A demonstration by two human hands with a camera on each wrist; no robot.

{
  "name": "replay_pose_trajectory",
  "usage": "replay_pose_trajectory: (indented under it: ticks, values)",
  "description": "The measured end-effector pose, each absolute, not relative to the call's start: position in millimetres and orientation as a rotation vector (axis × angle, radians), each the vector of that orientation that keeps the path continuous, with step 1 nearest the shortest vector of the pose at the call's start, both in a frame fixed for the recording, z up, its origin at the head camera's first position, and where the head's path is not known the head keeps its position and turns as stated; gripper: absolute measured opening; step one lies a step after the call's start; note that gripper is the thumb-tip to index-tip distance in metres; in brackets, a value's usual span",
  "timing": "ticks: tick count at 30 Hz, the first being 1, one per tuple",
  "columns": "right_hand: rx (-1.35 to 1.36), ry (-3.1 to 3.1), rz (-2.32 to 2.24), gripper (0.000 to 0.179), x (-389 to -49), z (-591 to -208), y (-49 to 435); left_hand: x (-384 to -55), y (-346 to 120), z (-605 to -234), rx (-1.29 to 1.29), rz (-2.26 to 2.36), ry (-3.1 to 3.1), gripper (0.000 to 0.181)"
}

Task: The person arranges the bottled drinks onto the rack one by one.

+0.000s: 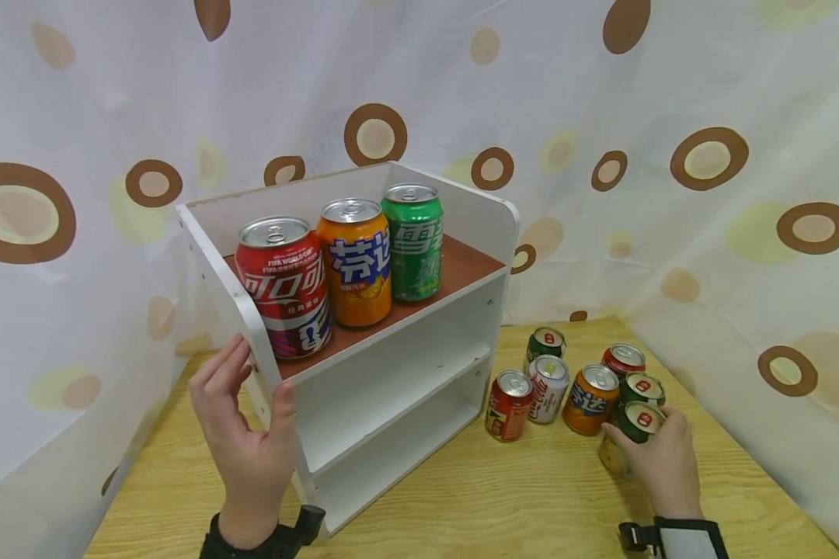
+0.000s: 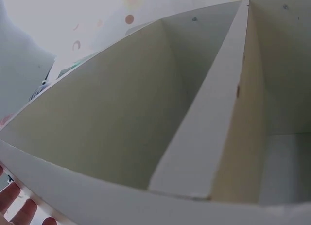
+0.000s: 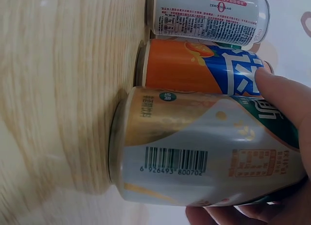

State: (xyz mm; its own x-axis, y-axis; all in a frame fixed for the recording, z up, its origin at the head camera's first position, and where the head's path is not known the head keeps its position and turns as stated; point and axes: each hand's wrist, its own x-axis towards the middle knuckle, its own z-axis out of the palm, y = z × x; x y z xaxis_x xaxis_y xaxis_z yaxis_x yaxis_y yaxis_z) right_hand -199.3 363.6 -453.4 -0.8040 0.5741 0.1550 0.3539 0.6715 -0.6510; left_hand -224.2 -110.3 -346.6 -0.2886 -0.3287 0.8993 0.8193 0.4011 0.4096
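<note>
In the head view, my left hand is at the front left edge of a white three-tier shelf, fingers along its outer side panel and thumb raised near the front edge. In the left wrist view, fingertips show beyond the panel. My right hand grips a green-and-gold can around its upper part, thumb on one side and fingers on the other. That can stands at the front of a group on the table, close beside an orange Fanta can.
On the shelf's brown top tier stand a red Coca-Cola can, an orange Fanta can and a green Sprite can. A red can, a white Coca-Cola can and several others stand on the wooden table right of the shelf.
</note>
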Motion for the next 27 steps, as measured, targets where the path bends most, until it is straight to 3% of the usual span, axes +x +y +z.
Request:
replay_pose_trajectory:
  ticks: [27]
  values:
    - [-0.731, -2.581, 0.853, 0.106, -197.6, -454.1, 367.2, -224.3, -109.7, -347.8, -0.462, -1.205, -1.452, 0.069]
